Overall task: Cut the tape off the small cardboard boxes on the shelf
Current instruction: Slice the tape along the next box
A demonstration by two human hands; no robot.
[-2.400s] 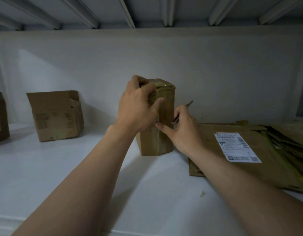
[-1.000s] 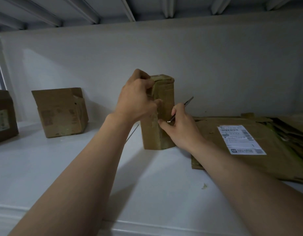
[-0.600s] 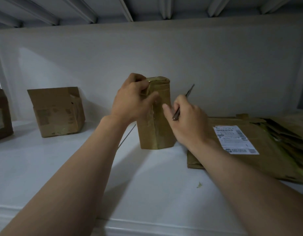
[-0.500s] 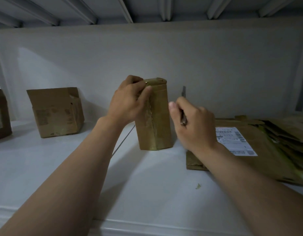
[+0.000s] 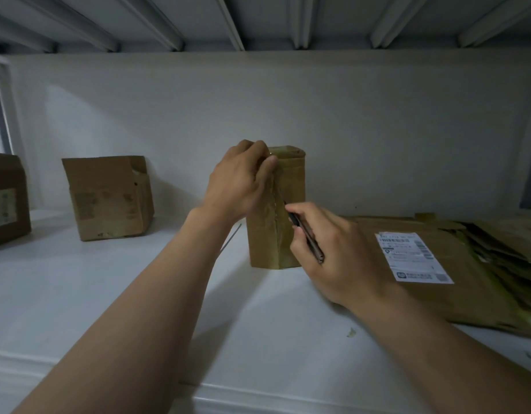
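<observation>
A tall, tape-wrapped brown cardboard box stands upright on the white shelf. The left hand is clenched round the box's upper left edge. The right hand grasps a slim dark cutting tool, its tip against the box's front corner seam. Left of this box sits a squat, open brown cardboard box. To its right lies a stack of flattened brown cardboard bearing a white shipping label.

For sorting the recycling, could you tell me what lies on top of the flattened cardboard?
A white shipping label lies on the flattened cardboard; the right hand hides its left edge.
</observation>
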